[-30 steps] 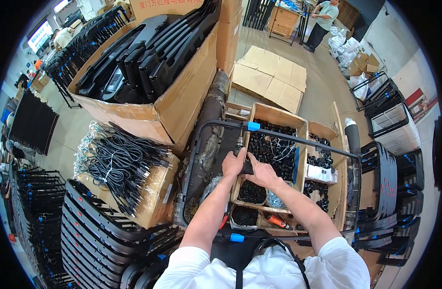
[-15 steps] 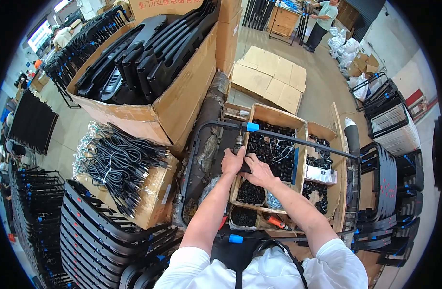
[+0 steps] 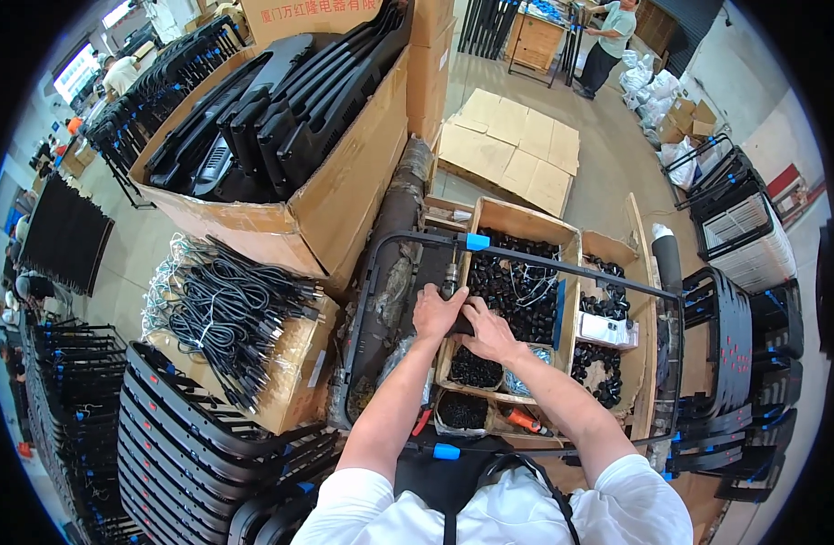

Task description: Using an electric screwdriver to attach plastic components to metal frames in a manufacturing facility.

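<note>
Both hands are closed around a dark power drill, whose metal chuck (image 3: 449, 283) and thin bit point away from me. My left hand (image 3: 437, 313) wraps its left side, and my right hand (image 3: 491, 331) grips its dark rear part. Most of the drill's body is hidden under the fingers. Around my arms lies a black tubular frame (image 3: 562, 264) with blue clips on its far and near bars. Under it, to the right of the drill, stands a wooden box (image 3: 526, 215) of small black parts. Small trays of black screws (image 3: 476, 365) and silvery screws (image 3: 526, 368) sit by my right wrist.
A second wooden bin holds black parts and a white box (image 3: 607, 330). An orange-handled tool (image 3: 524, 419) lies near me. At left are bundled black cables (image 3: 222, 304) on a carton, a big carton (image 3: 244, 222) of black panels, and stacked black frames (image 3: 190, 436). A person (image 3: 607, 41) stands far right.
My hands and the drill have shifted slightly toward me, so more of the bit shows ahead of the chuck. The black frame stays nearly in place.
</note>
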